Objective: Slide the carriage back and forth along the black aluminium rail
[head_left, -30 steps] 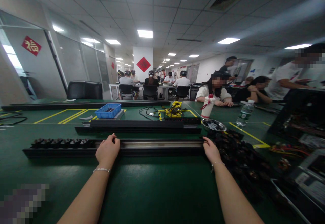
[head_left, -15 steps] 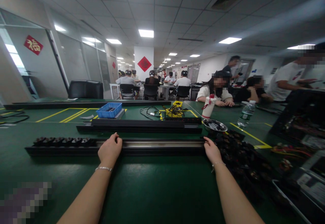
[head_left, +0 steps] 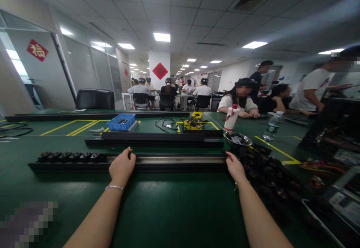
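A long black rail (head_left: 180, 162) with a shiny metal channel lies across the green table (head_left: 174, 210) in front of me. Several black sockets (head_left: 70, 156) fill its left part. My left hand (head_left: 121, 166) rests over the rail near its middle, fingers curled onto the front edge. My right hand (head_left: 234, 166) grips the rail's right end. Right beside that hand spreads a heap of black parts (head_left: 270, 180).
A second black rail (head_left: 154, 139) lies farther back, with a blue bin (head_left: 120, 122), yellow cables (head_left: 192, 122), a metal bowl (head_left: 237, 138), a white bottle (head_left: 231, 117) and a water bottle (head_left: 272, 125) beyond. Equipment crowds the right edge. Seated people work at the far side.
Both hands stay on the rail, almost still. A standing person in the background has moved to the right.
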Demonstrator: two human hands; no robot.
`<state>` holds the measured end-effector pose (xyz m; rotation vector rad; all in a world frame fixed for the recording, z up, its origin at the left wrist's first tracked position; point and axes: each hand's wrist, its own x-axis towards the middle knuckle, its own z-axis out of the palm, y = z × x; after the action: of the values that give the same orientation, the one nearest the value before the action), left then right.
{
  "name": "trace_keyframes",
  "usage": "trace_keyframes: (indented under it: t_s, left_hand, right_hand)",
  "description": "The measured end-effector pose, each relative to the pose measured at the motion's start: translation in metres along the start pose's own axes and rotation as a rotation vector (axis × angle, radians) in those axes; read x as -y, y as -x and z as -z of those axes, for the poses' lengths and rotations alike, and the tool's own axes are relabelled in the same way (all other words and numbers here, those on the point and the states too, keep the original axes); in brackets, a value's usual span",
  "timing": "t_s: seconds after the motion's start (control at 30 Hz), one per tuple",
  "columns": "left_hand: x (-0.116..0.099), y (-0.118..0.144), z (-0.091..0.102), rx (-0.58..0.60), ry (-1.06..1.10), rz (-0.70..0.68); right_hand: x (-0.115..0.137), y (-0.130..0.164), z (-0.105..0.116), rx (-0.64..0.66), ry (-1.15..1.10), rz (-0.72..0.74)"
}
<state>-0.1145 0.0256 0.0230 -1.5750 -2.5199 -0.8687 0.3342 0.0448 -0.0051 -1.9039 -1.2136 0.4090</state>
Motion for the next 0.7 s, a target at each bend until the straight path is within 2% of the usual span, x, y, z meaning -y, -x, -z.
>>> trace_keyframes:
  t_s: [0.2,0.33,0.4,0.7]
  left_hand:
    - [0.000,0.001,-0.001,-0.007,-0.001,-0.014]
    - [0.002,0.001,-0.001,-0.141,-0.054,-0.089]
    - [0.005,0.000,-0.001,-0.178,-0.092,-0.073]
    - [0.010,0.000,0.001,-0.045,-0.144,-0.117]
  right_hand:
    - [0.001,0.001,0.001,0.003,-0.010,-0.001]
    - [0.000,0.001,0.001,0.007,-0.019,0.012]
    - [-0.001,0.000,0.002,0.000,-0.024,0.016]
    - [0.001,0.000,0.001,0.000,-0.030,-0.001]
